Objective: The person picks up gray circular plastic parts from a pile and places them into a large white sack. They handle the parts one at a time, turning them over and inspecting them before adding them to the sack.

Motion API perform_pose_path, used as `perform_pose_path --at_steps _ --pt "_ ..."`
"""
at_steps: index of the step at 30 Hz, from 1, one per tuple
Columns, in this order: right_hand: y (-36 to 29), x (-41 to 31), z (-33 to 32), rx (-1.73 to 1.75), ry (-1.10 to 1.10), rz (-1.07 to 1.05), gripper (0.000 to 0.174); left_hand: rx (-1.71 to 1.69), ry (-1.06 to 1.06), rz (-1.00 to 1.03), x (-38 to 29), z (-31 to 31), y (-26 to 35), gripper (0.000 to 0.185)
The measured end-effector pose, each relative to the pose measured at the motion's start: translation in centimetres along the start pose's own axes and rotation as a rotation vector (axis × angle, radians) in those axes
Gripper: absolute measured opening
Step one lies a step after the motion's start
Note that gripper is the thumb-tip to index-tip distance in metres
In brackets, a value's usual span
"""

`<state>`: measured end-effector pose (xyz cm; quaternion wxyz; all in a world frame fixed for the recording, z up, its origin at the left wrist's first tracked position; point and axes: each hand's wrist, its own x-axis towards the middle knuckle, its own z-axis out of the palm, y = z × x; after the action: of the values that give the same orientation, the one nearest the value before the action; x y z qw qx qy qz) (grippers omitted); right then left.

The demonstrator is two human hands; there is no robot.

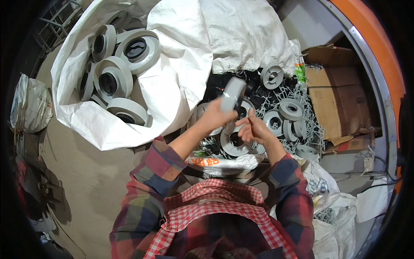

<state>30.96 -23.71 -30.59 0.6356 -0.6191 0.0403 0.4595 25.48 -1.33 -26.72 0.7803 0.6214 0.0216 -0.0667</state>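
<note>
My left hand (pixel 214 117) grips a grey plastic flanged ring (pixel 233 92), seen edge-on and blurred, with a dark part at its lower right side. Close to its right, my right hand (pixel 255 129) holds nothing that I can see, its fingers apart and bent towards the left. Beneath both hands lie more grey flanged rings (pixel 230 147) on a heap of thin grey plastic scraps (pixel 312 126). Other grey rings (pixel 291 109) rest on the heap to the right. Black round plastic parts (pixel 257 98) lie behind my hands, partly under a white woven sack (pixel 245 35).
At the left stands a large open white sack (pixel 181 97) holding several grey rings with black centres (pixel 110 82). An open cardboard box (pixel 336 97) is at the right, inside an orange-edged machine frame (pixel 378 35). A stuffed plastic bag (pixel 32 103) stands on the floor (pixel 84 174).
</note>
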Motion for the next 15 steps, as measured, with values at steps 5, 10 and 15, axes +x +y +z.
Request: perform_pose_path --at_steps 5,10,15 --pt "4.1 2.4 -4.7 -1.061 0.664 -0.308 0.064 -0.718 0.311 0.701 1.4 -5.5 5.5 0.052" --pt "11.7 4.6 -6.0 -1.216 0.579 -0.04 0.092 -0.175 0.148 0.127 2.2 -2.1 0.5 0.061" --pt "7.0 3.8 -5.7 -1.046 0.586 0.034 0.079 0.968 -0.379 0.66 0.1 0.0 -3.3 0.071"
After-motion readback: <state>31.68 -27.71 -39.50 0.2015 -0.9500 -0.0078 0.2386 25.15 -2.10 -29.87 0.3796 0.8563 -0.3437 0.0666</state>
